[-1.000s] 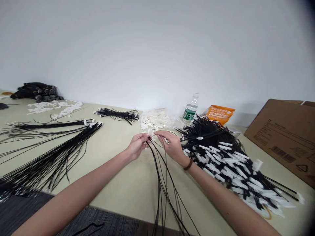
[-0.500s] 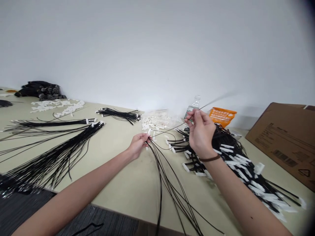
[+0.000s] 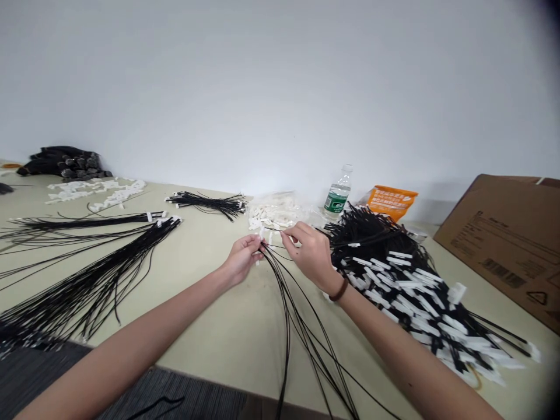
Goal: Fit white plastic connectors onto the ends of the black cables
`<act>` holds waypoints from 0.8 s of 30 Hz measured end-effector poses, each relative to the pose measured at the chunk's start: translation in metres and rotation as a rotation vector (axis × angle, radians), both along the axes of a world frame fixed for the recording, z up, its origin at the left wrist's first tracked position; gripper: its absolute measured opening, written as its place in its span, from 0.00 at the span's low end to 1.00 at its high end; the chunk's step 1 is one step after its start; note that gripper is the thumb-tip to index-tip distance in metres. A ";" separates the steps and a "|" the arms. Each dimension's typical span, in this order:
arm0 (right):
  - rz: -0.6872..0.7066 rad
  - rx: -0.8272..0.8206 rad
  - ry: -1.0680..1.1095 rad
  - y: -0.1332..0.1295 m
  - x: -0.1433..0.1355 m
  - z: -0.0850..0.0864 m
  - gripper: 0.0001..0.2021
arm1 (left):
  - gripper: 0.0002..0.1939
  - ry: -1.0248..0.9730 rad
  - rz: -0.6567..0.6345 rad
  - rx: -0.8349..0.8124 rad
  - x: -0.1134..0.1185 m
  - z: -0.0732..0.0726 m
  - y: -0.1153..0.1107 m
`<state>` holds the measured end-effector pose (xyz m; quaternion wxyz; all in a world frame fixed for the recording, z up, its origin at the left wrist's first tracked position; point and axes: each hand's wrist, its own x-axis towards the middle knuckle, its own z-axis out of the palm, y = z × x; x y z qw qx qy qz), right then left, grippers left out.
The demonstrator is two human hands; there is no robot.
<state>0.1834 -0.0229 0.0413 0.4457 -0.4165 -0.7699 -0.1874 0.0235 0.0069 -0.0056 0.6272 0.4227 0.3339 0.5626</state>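
My left hand (image 3: pixel 245 256) pinches a white plastic connector (image 3: pixel 262 232) with several thin black wires (image 3: pixel 286 303) that hang from it toward the table's front edge. To its right, my right hand (image 3: pixel 308 251) is closed, thumb against fingertips, on a single thin black wire (image 3: pixel 273 229) whose end points at the connector. Just behind both hands lies a clear plastic bag (image 3: pixel 280 210) of small white connectors. A large heap of black wires with white connectors (image 3: pixel 406 291) spreads under and beyond my right forearm.
A water bottle (image 3: pixel 338 192) and an orange packet (image 3: pixel 392 202) stand near the wall, with a cardboard box (image 3: pixel 503 245) at right. On the left lie black wire bundles (image 3: pixel 109 262), another bundle (image 3: pixel 207 204), loose white connectors (image 3: pixel 98 191) and a dark heap (image 3: pixel 65 162).
My right hand has come down and left from in front of the bottle, bringing the wire close to the connector. My left hand keeps its grip in nearly the same place.
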 end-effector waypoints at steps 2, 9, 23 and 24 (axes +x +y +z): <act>-0.018 -0.001 -0.005 0.000 -0.001 -0.002 0.10 | 0.13 -0.004 -0.005 0.015 0.001 0.000 0.000; -0.013 -0.033 0.001 -0.001 0.000 -0.001 0.09 | 0.13 -0.002 -0.006 0.037 0.003 0.003 -0.003; 0.030 -0.147 0.094 -0.004 -0.004 -0.001 0.09 | 0.14 0.053 0.020 0.089 0.004 0.007 -0.008; 0.039 -0.167 0.112 -0.004 -0.004 0.000 0.09 | 0.14 0.057 0.022 0.095 0.003 0.007 -0.008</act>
